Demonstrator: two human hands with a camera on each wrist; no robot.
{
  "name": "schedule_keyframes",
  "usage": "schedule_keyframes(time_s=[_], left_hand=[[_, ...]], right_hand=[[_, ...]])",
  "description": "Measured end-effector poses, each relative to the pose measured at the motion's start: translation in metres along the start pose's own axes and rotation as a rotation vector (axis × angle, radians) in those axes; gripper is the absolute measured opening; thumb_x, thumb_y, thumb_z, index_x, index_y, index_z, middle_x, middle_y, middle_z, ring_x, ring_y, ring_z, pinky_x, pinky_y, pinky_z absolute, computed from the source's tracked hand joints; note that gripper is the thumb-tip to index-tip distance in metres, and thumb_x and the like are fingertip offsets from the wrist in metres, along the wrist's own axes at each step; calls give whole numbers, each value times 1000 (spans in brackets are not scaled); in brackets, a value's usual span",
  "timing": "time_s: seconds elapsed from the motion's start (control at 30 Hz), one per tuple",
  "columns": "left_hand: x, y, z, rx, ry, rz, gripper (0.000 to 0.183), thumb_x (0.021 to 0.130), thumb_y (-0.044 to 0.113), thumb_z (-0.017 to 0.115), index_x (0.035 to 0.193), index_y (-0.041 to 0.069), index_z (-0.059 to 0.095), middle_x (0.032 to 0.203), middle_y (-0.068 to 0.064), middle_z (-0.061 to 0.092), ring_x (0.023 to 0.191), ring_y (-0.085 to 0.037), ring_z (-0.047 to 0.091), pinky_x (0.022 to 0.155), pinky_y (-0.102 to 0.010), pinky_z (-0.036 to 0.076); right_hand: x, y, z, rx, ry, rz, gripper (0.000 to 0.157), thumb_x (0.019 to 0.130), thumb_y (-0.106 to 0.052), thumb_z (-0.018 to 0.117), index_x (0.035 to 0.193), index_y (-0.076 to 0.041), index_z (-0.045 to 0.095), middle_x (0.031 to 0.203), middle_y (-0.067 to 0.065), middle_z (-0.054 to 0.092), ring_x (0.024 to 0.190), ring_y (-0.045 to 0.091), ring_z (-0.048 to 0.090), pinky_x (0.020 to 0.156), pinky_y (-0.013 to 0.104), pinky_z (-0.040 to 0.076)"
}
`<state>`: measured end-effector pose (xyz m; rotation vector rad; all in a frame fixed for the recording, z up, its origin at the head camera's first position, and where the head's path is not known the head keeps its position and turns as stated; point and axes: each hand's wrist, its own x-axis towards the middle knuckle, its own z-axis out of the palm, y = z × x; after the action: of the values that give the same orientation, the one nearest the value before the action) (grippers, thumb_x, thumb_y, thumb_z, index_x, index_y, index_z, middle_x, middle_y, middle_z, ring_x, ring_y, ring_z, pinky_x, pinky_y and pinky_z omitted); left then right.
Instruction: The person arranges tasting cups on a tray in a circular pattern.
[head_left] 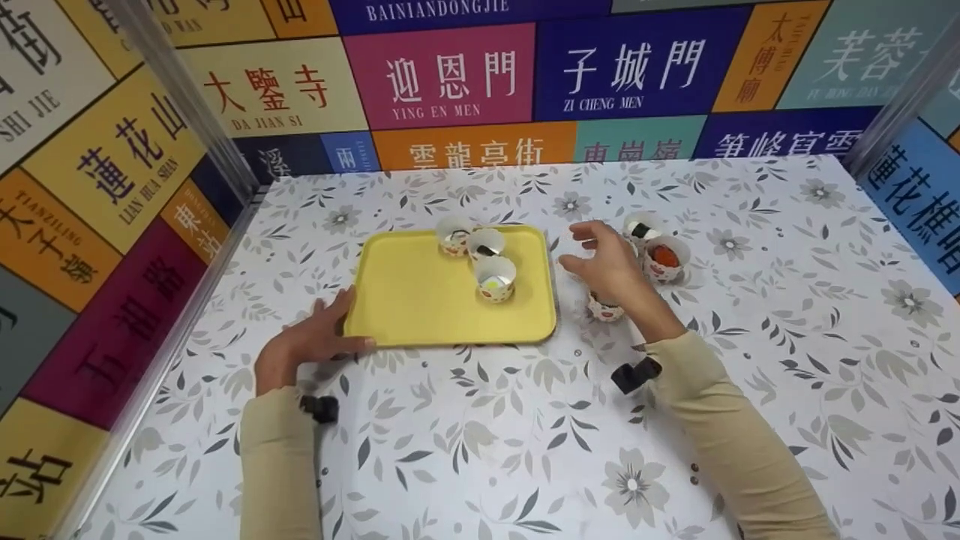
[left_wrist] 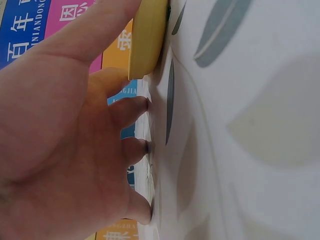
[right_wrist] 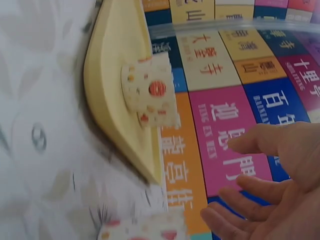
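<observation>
My left hand [head_left: 319, 341] touches the near left corner of a yellow tray [head_left: 412, 300]. Its thumb and index finger meet the tray's edge, while the other fingertips rest on the table in the left wrist view. On the tray's right half stand three patterned paper cups: a back cup [head_left: 454, 244], a middle cup [head_left: 484, 259] and a front cup [head_left: 496, 291] with something white and yellow inside. Right of the tray, my right hand [head_left: 607, 262] hovers with loosely bent fingers and holds nothing. Beneath it, another paper cup [head_left: 606, 311] is partly hidden by the hand.
Beyond my right hand stand a cup with black and white contents [head_left: 643, 229] and a cup with orange-red contents [head_left: 665, 262]. The table [head_left: 480, 450] has a leaf-and-flower cover. Colourful lettered walls [head_left: 442, 75] enclose its back and sides.
</observation>
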<state>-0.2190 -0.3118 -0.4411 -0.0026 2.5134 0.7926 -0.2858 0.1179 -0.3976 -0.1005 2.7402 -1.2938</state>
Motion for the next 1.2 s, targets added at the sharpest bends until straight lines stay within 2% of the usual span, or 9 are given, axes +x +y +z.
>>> schedule_keyframes(time_s=[0.23,0.37,0.53,0.6,0.7,0.77,0.83,1.0,1.2], left_hand=[[0,2,1,-64,-11,-65,116,79,64,73,159,41,-8,168,-7,-21,153,-36,-24,119,-71,-7],[0,1,0,-79,-10,-57,116,79,63,74,159,41,-7,168,-5,-20,153,-35,-25,119,-70,-8],[0,0,0,-63,-24,-39,115,81,63,72,159,38,-9,168,-4,-20,152,-36,-26,118,-71,-9],[0,0,-1,-58,-26,-34,115,81,63,72,159,38,-9,168,-4,-19,152,-37,-26,118,-71,-9],[0,0,-1,-62,-24,-35,115,81,63,72,159,38,-9,168,-4,-20,152,-37,-26,118,-71,-9],[0,0,-1,-65,-20,-32,115,81,64,72,159,37,-9,168,-5,-20,152,-37,-26,118,-71,-9],[0,-1,0,-56,-14,-26,115,82,63,72,160,36,-8,168,-4,-18,152,-37,-26,119,-71,-8],[-1,-1,0,-34,-7,-9,115,83,62,72,160,33,-8,169,-4,-16,153,-37,-25,119,-71,-7],[-1,-1,0,-43,-16,-11,118,80,66,72,160,34,-8,169,-7,-17,153,-39,-24,118,-71,-7]], right_hand=[[0,24,-22,94,107,-7,56,96,-26,66,145,-7,47,147,14,52,139,32,47,111,46,45],[0,34,-33,127,169,1,53,97,-27,66,143,-8,50,145,13,54,137,30,49,107,45,48],[2,44,-44,166,254,-75,46,96,-24,67,137,-7,56,138,13,61,130,27,55,106,39,45],[3,49,-49,166,270,-100,46,96,-25,68,137,-7,56,138,13,61,129,25,56,102,31,46],[2,56,-56,170,261,-95,48,96,-33,68,138,-12,56,140,10,59,121,24,58,89,24,51],[2,60,-60,167,253,-82,50,95,-39,68,138,-17,57,142,8,57,118,24,58,84,23,51],[4,65,-65,170,259,-76,51,94,-42,68,137,-19,57,144,7,56,118,26,57,88,28,50],[9,76,-72,175,291,-61,58,93,-40,70,142,-15,52,150,9,50,134,31,47,110,42,39],[13,88,-80,194,250,12,77,89,-47,72,152,-17,39,160,11,35,146,32,34,118,48,34]])
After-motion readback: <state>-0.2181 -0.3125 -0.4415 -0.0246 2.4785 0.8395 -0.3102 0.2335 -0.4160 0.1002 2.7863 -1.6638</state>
